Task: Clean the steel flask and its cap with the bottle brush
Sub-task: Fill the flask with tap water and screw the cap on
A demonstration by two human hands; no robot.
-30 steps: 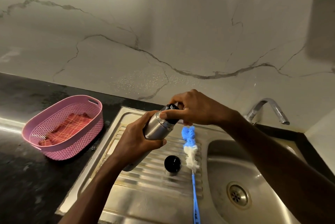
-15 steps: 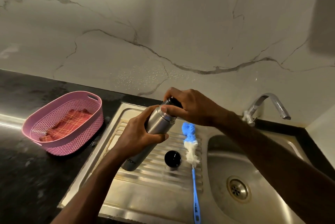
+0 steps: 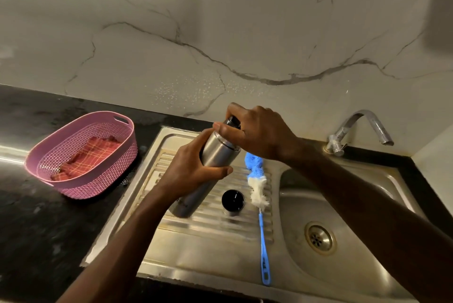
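Note:
My left hand point(image 3: 193, 170) grips the steel flask point(image 3: 215, 153) around its upper body, holding it tilted above the ribbed drainboard point(image 3: 213, 224). My right hand point(image 3: 255, 131) curls over the flask's top and pinches a dark stopper point(image 3: 232, 120) at its mouth. A black cap point(image 3: 232, 201) stands on the drainboard just right of the flask's base. The bottle brush point(image 3: 257, 180), with a blue and white head and a thin blue handle, lies on the drainboard beside the basin.
A pink plastic basket point(image 3: 107, 180) holding a red checked cloth point(image 3: 90, 155) sits on the black counter at left. The sink basin point(image 3: 367, 204) with its drain point(image 3: 318, 237) is at right, under a steel tap point(image 3: 360, 128). A marble wall stands behind.
Both hands have raised the flask a little and stood it more upright. My right hand stays curled on the top. Brush and black cap lie unmoved.

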